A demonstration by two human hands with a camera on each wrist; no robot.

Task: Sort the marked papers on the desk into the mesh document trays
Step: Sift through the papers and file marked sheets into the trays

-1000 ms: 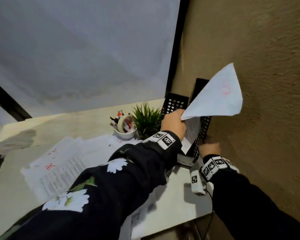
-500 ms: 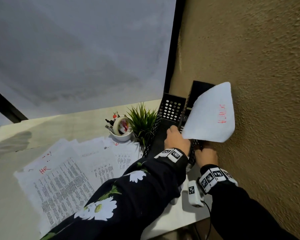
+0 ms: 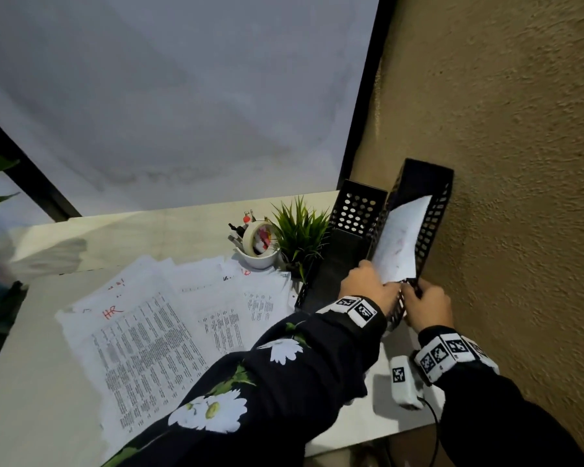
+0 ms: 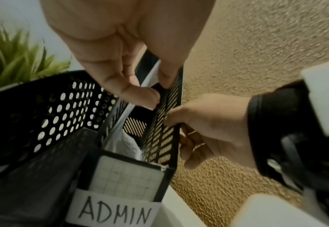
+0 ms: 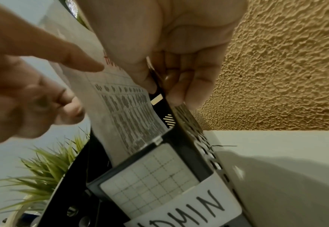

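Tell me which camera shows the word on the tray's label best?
The left wrist view: the label faces the camera upright and reads ADMIN in full. In the right wrist view the same label is turned round and its first letter is cut off. In the head view the arms hide the tray's front, so no label shows.

1. The left hand [image 3: 368, 291] reaches forward, arm in a dark flowered sleeve, its fingers [image 4: 140, 95] seemingly pinching a paper's edge.
2. The right hand [image 3: 425, 308] sits just beside it, thumb and fingers [image 5: 179, 90] curled round a mesh wall.
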